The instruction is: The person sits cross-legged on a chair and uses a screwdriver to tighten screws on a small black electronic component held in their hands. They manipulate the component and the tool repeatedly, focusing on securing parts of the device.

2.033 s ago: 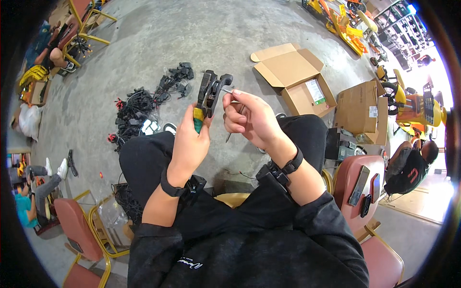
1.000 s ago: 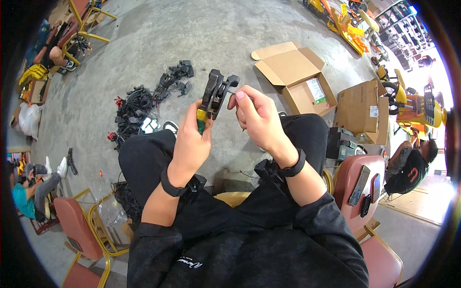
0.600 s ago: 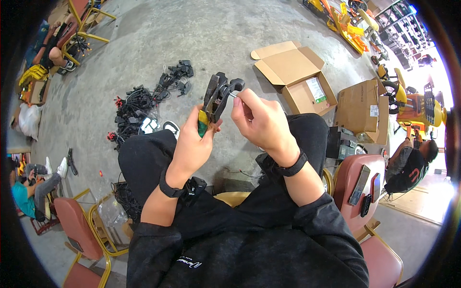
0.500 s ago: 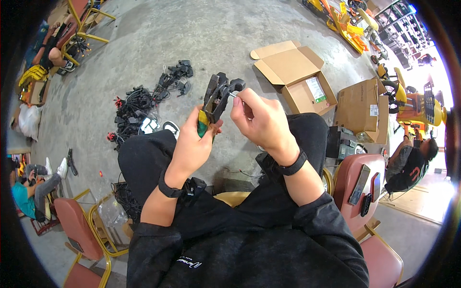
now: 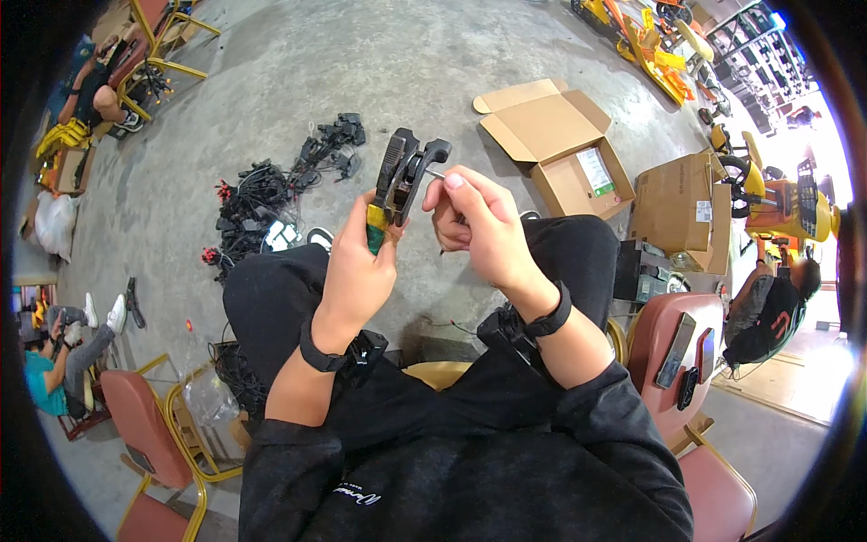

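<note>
Seated, I hold a black hand tool (image 5: 403,173) with a green-and-yellow grip upright above my knees. My left hand (image 5: 358,267) is wrapped around its lower handle. My right hand (image 5: 477,222) pinches a thin wire (image 5: 435,173) whose bare end sits in the tool's black jaws. Both wrists wear black bands. A dark lead runs down from my right hand; its end is hidden behind my fingers.
A pile of black cable assemblies (image 5: 262,199) with red tips lies on the concrete floor ahead left. An open cardboard box (image 5: 560,149) and a closed one (image 5: 675,206) stand ahead right. A red chair (image 5: 673,348) with phones is at my right, another (image 5: 144,425) at my left. Other people sit nearby.
The tool has tilted slightly and shifted right. My right hand moved up from beside the handle, bringing the wire end into the jaws.
</note>
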`<state>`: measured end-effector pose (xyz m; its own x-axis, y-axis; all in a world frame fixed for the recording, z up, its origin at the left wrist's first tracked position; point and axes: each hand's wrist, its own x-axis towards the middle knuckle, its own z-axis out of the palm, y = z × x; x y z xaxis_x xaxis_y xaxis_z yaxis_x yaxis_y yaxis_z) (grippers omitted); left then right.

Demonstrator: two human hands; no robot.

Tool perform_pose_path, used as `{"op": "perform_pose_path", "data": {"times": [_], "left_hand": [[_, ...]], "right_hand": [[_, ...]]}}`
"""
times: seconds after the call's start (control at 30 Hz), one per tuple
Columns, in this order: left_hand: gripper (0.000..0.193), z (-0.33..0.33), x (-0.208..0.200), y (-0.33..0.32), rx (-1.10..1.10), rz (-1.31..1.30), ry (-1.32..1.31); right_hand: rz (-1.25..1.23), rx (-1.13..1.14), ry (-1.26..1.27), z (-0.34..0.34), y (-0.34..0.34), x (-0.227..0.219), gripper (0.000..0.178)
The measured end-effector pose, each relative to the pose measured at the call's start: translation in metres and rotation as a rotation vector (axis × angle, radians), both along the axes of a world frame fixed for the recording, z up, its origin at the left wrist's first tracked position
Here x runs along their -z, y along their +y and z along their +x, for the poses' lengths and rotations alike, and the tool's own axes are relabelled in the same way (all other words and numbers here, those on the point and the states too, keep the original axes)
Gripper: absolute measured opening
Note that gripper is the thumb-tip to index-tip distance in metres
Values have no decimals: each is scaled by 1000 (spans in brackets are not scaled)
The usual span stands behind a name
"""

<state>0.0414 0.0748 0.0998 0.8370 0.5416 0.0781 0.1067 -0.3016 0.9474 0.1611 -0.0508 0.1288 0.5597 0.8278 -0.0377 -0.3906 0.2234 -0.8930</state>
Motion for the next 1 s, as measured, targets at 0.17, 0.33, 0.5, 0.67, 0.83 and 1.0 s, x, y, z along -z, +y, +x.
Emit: {"op": "perform_pose_path", "data": {"times": [0.17,0.33,0.5,0.67,0.83,1.0], "left_hand": [[30,-1,3,2,-77,242,44],[32,0,6,5,-68,267,42],[23,2,2,1,39,-28,28],[19,3,4,2,99,-367,102],[16,5,2,0,94,-465,99],[15,6,3,3,59,-353,66]], "right_hand": [[94,-127,306,3,1,0,32],[-81,9,8,0,3,2,28],[-292,302,-682,-3,4,1,18],[-440,452,-1287,4,3,0,13],[-401,395,-969,2,4,4,16],[-286,204,-475,-3,3,1,26]]}}
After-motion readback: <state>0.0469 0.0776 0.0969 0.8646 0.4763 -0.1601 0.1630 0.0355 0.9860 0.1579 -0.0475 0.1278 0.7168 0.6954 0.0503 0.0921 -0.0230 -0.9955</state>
